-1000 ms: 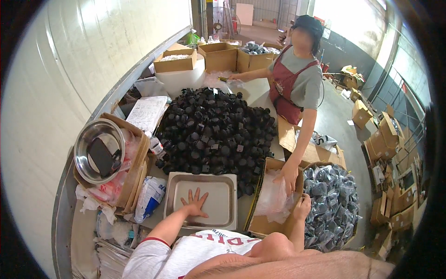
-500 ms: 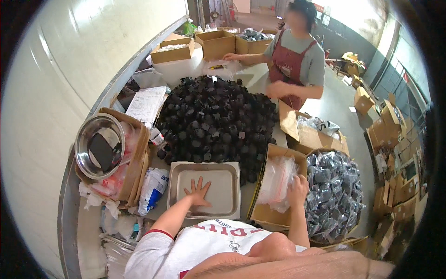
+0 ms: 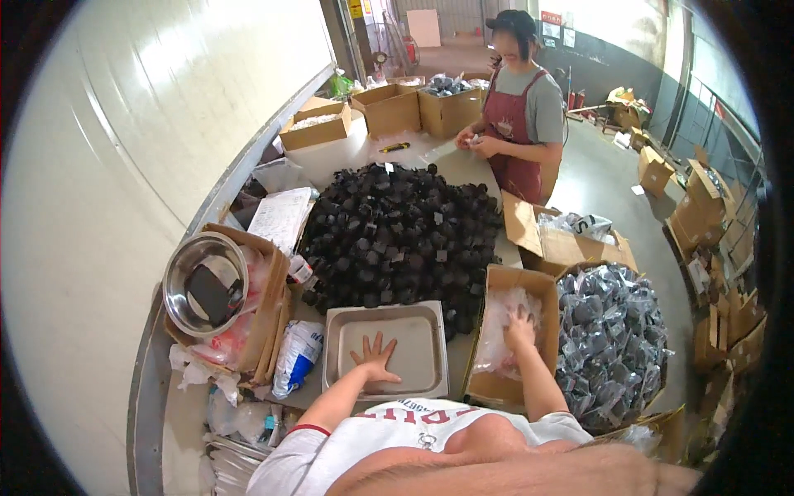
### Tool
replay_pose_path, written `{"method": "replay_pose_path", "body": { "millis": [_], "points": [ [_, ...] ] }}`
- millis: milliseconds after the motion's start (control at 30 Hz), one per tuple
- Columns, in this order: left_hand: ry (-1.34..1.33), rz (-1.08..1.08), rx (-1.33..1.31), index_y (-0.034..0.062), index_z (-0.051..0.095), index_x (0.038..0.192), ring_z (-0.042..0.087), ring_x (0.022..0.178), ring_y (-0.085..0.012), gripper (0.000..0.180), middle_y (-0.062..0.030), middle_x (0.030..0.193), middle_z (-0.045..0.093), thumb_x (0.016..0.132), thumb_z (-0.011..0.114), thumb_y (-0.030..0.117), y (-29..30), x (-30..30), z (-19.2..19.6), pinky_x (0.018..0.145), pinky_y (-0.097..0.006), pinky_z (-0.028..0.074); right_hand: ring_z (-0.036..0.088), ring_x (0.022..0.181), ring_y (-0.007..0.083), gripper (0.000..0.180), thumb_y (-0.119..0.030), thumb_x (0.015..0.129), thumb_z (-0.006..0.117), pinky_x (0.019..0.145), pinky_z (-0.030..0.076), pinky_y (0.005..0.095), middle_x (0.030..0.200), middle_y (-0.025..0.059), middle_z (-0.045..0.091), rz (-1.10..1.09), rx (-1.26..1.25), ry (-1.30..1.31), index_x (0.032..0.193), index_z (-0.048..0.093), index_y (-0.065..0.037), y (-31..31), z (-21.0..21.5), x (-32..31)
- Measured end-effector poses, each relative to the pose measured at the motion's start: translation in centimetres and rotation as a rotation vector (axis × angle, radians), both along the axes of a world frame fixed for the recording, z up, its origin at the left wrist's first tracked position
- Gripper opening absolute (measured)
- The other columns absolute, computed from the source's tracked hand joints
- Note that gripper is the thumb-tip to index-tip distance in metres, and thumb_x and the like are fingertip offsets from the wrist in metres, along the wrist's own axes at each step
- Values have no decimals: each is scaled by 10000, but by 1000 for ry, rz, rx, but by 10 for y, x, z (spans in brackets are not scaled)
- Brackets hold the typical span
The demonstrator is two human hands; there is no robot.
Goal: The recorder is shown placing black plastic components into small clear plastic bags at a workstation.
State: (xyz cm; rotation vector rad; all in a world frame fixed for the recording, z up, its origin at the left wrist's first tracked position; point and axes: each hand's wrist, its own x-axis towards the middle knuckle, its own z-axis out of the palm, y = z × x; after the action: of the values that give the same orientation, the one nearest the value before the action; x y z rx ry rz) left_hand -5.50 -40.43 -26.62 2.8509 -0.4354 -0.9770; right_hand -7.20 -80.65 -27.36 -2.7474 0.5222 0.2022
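My left hand (image 3: 376, 361) lies with fingers spread inside a shallow metal tray (image 3: 440, 347). It holds nothing. My right hand (image 3: 520, 329) reaches into a cardboard box (image 3: 542, 285) on the right and rests on clear plastic bags (image 3: 496, 337), its fingers stretched and apart. Just beyond the tray rises a large pile of small black plastic parts (image 3: 397, 231). To the right of the box, a big container is full of black parts wrapped in clear bags (image 3: 612, 331).
At left, a steel bowl (image 3: 175, 285) with a dark object inside sits on a cardboard box (image 3: 277, 273). A blue-and-white bag (image 3: 298, 355) lies by the tray. Across the table stands a co-worker (image 3: 517, 116) in a red apron, near a yellow-and-black cutter (image 3: 395, 147).
My right hand has moved from the box's right side onto the bags, and its fingers have straightened. My left hand stays in the tray. The co-worker's hands have come together. The view has shifted.
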Motion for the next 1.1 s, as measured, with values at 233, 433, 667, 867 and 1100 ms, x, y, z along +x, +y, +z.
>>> {"method": "replay_pose_path", "body": {
  "millis": [233,433,667,867,1100],
  "points": [
    [-14,-180,20,330,-22,1503,-211,1382,-455,1340,-107,1552,-197,484,773,684,-8,-22,-5,990,-765,28,291,1335,389,841,-190,729,746,1030,326,591,1470,98,302,19,-129,-105,1426,291,-307,9,54,5],
    [2,-151,6,318,40,1506,-191,1394,-442,1303,-94,1560,-173,493,814,585,-13,-23,4,995,-762,40,456,1205,290,271,-152,794,644,1044,318,534,1223,85,545,37,-167,-238,1063,623,-177,-7,27,12],
    [-29,-129,-24,323,105,1495,-124,1403,-441,1223,-103,1565,-100,523,776,639,-10,-26,2,994,-754,76,601,975,319,136,-87,848,547,921,430,443,997,112,656,-46,16,-758,880,679,-79,-4,57,4],
    [-268,162,-589,132,531,1284,386,1269,-356,640,-159,1374,434,754,702,446,-37,-37,-8,1013,-533,328,607,817,435,187,-165,887,545,711,464,520,851,225,640,-316,273,-729,1061,590,-114,17,103,-12],
    [-50,-39,-935,33,599,1169,612,1006,-307,462,-166,1103,629,850,635,365,-98,-65,52,881,-382,484,597,896,421,150,-123,879,554,746,459,485,962,229,641,-248,156,-442,990,626,-53,0,77,-59]
  ]
}}
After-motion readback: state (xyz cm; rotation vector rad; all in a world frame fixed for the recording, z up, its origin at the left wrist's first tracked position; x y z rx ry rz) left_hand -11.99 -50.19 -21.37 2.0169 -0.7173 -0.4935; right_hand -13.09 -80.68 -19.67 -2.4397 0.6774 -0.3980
